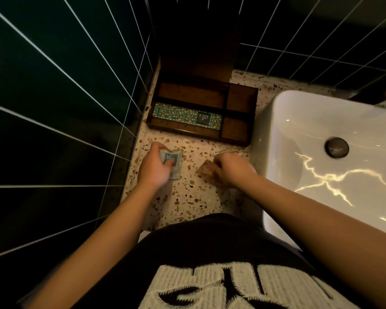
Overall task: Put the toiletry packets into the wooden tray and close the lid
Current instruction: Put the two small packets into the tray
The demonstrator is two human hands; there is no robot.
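Note:
A dark wooden tray [241,139] with several compartments stands open on the terrazzo counter [187,195], its lid [196,61] raised against the back wall. A long teal patterned packet [181,114] lies in the tray's front left compartment. In front of the tray, my left hand [154,168] grips a small pale packet with a dark label [173,159] on the counter. My right hand [230,170] is closed on a brownish packet [204,169], blurred, just above the counter. Another thin packet edge [226,151] shows behind my right hand.
A white basin [299,130] with a dark drain [336,147] fills the right side, close to the tray. Dark green tiled walls [65,97] rise at left and behind. The counter strip is narrow between the wall and the basin.

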